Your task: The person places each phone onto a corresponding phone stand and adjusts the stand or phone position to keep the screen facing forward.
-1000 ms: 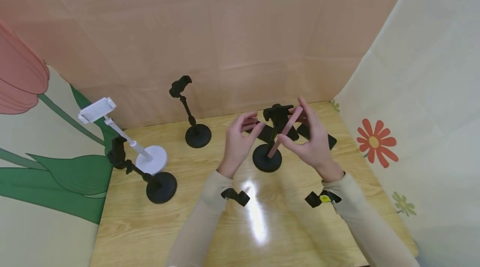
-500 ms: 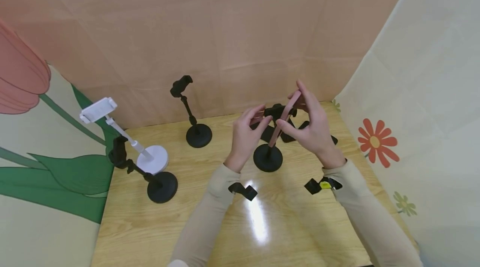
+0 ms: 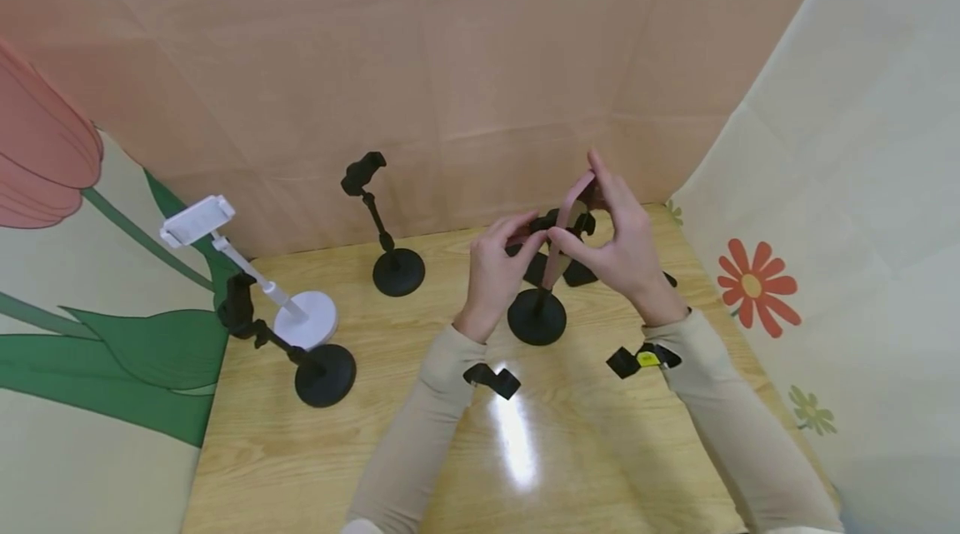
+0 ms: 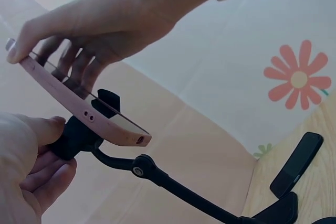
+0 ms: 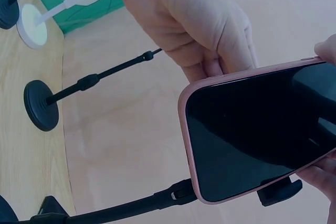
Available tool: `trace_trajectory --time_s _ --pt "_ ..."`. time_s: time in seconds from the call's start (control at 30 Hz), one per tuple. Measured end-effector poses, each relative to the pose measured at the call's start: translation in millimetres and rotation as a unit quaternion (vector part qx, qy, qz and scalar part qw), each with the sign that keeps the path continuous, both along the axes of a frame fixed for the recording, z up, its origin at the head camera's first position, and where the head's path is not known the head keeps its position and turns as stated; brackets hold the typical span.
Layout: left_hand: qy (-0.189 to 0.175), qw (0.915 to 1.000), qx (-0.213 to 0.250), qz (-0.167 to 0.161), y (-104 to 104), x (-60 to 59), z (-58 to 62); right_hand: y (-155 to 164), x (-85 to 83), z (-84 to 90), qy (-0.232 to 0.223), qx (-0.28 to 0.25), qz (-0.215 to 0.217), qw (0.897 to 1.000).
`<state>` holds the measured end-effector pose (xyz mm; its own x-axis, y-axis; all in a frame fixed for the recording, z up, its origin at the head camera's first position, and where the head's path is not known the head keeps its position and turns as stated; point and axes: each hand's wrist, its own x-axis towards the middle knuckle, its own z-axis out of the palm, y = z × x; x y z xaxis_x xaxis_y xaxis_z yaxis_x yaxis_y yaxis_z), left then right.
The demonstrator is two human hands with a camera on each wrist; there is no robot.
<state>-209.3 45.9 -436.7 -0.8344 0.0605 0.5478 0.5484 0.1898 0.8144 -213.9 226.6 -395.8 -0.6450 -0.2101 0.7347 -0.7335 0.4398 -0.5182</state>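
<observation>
Pink-cased phone [image 5: 247, 129] is held at one end by the right hand [image 3: 628, 255], thumb on one long edge, fingers on the opposite one, so that hand is clamped on the phone. Dark screen is turned toward the right wrist camera. Phone is tilted, raised above the desk [image 3: 600, 451], brought up against the black holder [image 4: 73, 139] on top of a stand. One holder prong [image 5: 281, 191] is seen past the phone's lower edge; full seating can't be told. Holder is gripped by the left hand [image 3: 495, 271], thumb and fingers closed on it, behind the phone. Stand's round base [image 3: 537, 317] is planted on the desk. Black phones [image 4: 296, 165] are laid on the desk beyond that base. Farther left, a white stand [image 3: 311, 319] and two black stands [image 3: 398, 271] are placed, one with its base just beside the white base. Peach cloth [image 3: 300, 59] is hung behind.
</observation>
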Motion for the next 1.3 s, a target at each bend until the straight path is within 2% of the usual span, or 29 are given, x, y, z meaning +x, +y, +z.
trace_trajectory --time_s 0.3,0.67,0.83,1.07,1.3 --pt "0.007 0.9999 -0.003 0.007 0.3 0.2 -2.1 4.2 -2.1 -3.7 -0.038 0.029 -0.042 0.998" --pt "0.034 0.9992 -0.014 0.013 1.0 -1.3 -6.8 0.8 -6.2 -13.4 -0.052 0.000 -0.053 0.997" --pt "0.044 0.9982 -0.038 0.015 0.5 1.0 -6.8 -7.7 -12.6 -21.4 -0.022 -0.036 -0.071 0.997" --pt "0.049 0.9972 -0.053 0.016 -1.0 3.7 -10.7 -23.9 -21.6 -35.0 0.037 -0.079 -0.116 0.989" --pt "0.069 0.9944 -0.069 0.040 -3.4 4.6 -12.6 -27.7 -26.5 -41.1 0.060 -0.079 -0.114 0.988"
